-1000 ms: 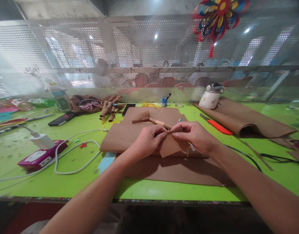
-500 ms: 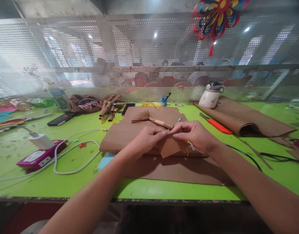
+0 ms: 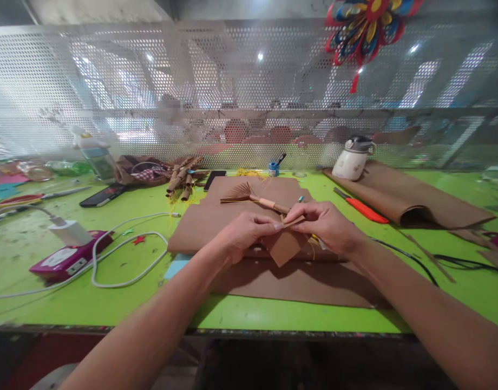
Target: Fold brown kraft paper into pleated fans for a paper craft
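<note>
A small piece of brown paper (image 3: pixel 287 247) is pinched between my two hands, its upper edge folded over and a pointed corner hanging down. My left hand (image 3: pixel 251 233) grips the fold from the left, thumb and fingers pressed together. On the other side, my right hand (image 3: pixel 324 225) pinches the same fold. Just behind them lies a small brown paper broom shape (image 3: pixel 236 194) with a fanned, pleated end and a pale band round its handle. Large folded sheets of brown paper (image 3: pixel 204 222) spread beneath both hands.
A red utility knife (image 3: pixel 366 210) and a white flask (image 3: pixel 352 158) standing on rolled brown paper (image 3: pixel 439 203) are at right. At left are a purple power strip (image 3: pixel 70 257), a white cable (image 3: pixel 129 283), a phone (image 3: pixel 103 195) and scissors (image 3: pixel 38 200). Rolled paper sticks (image 3: pixel 184 179) lie behind.
The folded top edge of the small paper now lies flatter and shows more clearly between my fingers. Both hands keep their pinch and have barely moved; the view has shifted slightly.
</note>
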`<action>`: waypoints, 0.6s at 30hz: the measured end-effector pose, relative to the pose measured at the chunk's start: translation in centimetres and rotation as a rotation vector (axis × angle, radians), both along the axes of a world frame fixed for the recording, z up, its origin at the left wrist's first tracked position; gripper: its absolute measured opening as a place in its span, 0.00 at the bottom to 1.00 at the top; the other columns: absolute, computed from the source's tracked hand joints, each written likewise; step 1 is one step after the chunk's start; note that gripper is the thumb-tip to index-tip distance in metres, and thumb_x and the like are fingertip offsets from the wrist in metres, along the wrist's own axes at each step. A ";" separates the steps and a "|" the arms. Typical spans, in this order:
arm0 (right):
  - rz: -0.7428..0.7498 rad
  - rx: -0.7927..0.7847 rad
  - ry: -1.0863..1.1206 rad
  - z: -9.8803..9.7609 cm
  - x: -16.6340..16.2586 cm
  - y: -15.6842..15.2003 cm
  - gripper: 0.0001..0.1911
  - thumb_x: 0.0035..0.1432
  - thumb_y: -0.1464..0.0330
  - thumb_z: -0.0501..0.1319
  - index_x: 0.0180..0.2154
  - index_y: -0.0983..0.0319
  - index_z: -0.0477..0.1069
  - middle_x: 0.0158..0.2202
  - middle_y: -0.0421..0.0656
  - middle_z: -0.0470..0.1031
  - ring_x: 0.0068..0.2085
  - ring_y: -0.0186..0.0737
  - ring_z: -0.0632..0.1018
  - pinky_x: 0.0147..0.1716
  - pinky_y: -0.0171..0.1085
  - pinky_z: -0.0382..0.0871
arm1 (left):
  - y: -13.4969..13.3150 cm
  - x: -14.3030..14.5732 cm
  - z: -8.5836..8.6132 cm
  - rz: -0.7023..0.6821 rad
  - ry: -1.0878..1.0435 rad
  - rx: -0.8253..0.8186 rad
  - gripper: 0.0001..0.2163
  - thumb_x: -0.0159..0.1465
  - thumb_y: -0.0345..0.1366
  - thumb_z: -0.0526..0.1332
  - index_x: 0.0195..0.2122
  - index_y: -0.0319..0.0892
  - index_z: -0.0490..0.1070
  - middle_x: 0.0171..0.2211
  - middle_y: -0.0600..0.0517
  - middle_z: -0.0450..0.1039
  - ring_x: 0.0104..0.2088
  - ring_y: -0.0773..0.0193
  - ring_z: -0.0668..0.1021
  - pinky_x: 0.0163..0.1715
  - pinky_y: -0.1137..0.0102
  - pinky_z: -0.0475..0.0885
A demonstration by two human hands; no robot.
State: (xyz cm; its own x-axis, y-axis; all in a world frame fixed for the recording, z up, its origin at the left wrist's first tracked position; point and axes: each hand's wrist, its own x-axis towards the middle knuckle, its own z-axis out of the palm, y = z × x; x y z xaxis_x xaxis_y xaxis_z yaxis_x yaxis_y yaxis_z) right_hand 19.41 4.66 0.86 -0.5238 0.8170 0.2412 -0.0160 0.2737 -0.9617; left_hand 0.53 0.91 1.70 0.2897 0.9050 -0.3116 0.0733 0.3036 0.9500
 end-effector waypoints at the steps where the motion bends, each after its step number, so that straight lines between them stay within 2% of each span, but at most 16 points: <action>1: 0.005 0.004 0.004 0.0 0.0 0.0 0.09 0.43 0.65 0.69 0.27 0.62 0.76 0.28 0.40 0.74 0.31 0.34 0.72 0.29 0.33 0.66 | 0.0 0.0 0.0 -0.011 -0.007 -0.012 0.15 0.49 0.45 0.67 0.32 0.38 0.76 0.30 0.49 0.75 0.31 0.65 0.74 0.29 0.72 0.70; 7: 0.020 0.074 -0.015 0.0 0.2 -0.1 0.05 0.46 0.67 0.67 0.28 0.62 0.76 0.29 0.40 0.73 0.32 0.33 0.71 0.31 0.32 0.65 | -0.2 0.1 0.1 -0.057 -0.056 -0.069 0.15 0.50 0.43 0.67 0.34 0.38 0.76 0.35 0.47 0.76 0.37 0.60 0.76 0.35 0.67 0.72; 12: -0.010 0.173 -0.110 0.2 0.3 -0.1 0.06 0.49 0.67 0.65 0.31 0.63 0.77 0.30 0.40 0.72 0.33 0.33 0.71 0.31 0.32 0.63 | -0.3 0.2 0.2 -0.012 -0.061 -0.081 0.14 0.49 0.41 0.68 0.33 0.37 0.76 0.34 0.47 0.76 0.35 0.62 0.76 0.32 0.69 0.72; 18: -0.027 0.090 -0.125 0.4 0.5 0.0 0.09 0.47 0.65 0.66 0.32 0.62 0.78 0.31 0.41 0.75 0.33 0.35 0.73 0.32 0.33 0.64 | -0.2 0.2 0.1 0.000 -0.056 -0.062 0.12 0.49 0.40 0.68 0.31 0.38 0.76 0.31 0.49 0.75 0.32 0.64 0.76 0.30 0.70 0.72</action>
State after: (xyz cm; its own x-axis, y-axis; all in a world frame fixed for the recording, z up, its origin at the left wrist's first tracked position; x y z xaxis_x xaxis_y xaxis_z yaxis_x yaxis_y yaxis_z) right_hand 19.91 4.64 1.25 -0.5324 0.8092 0.2484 0.1112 0.3578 -0.9272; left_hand 0.77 0.68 1.82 0.3082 0.8845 -0.3503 0.0210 0.3618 0.9320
